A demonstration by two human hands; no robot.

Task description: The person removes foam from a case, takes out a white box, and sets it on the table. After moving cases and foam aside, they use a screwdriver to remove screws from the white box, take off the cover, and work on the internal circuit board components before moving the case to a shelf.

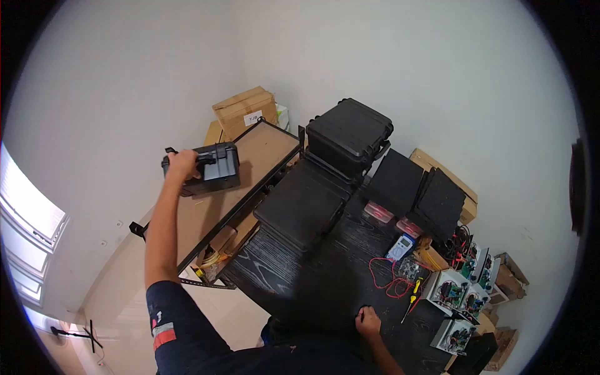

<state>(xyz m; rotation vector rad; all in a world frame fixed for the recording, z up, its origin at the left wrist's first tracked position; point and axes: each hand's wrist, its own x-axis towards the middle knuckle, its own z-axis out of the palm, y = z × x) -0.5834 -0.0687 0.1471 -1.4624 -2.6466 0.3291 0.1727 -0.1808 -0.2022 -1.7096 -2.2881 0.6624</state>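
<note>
Out at the left, my left hand [182, 164] is wrapped round the handle of a black hard case [220, 167], which is at the tan-topped shelf [269, 144]. Whether the case's underside touches the board is hard to make out. My right hand [368, 321] rests as a loose fist on the black wood-grain table [340, 247], near its front edge, with nothing visible in it. Between my hands, a second black case [302, 203] lies flat on the table, and a third black case [350, 128] sits behind it.
Cardboard boxes [245, 112] stand behind the shelf. Dark foam panels [440, 203] lean at the table's back right. A multimeter [400, 248] with red leads, a yellow screwdriver [415, 291] and several white units with circuit boards [451, 290] occupy the right side.
</note>
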